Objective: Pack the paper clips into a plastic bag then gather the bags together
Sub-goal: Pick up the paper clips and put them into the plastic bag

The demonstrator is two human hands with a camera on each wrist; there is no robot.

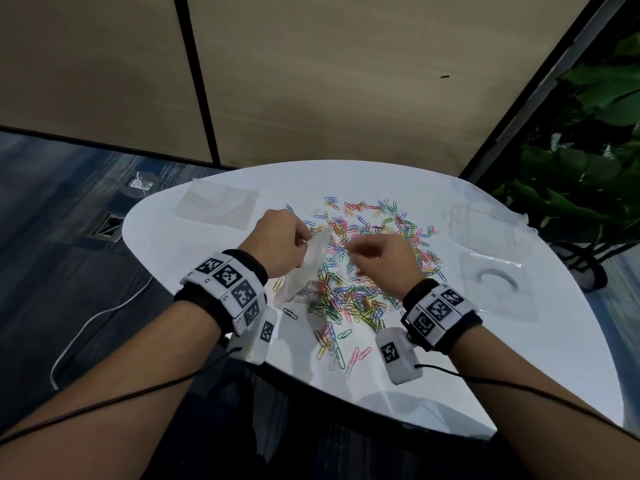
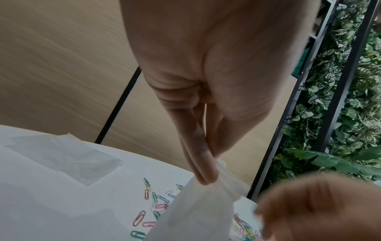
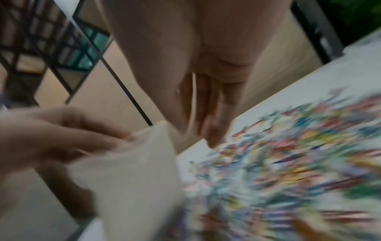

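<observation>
Colourful paper clips (image 1: 367, 271) (image 2: 152, 203) (image 3: 288, 163) lie in a wide heap on the round white table (image 1: 214, 265). My left hand (image 1: 306, 239) (image 2: 210, 176) (image 3: 62, 138) pinches the top edge of a clear plastic bag (image 1: 308, 268) (image 2: 198, 212) (image 3: 134, 179), which hangs down to the table at the heap's left side. My right hand (image 1: 351, 249) (image 3: 214, 141) (image 2: 319, 203) is just right of the bag's mouth, above the clips. Its fingers point down, fairly straight and blurred, with nothing visible between them.
An empty clear bag (image 1: 218, 206) lies flat at the far left, another (image 1: 485, 226) at the far right. Nearer on the right is a bag (image 1: 495, 282) holding a dark curved item. A leafy plant (image 1: 588, 168) stands beyond the table's right edge.
</observation>
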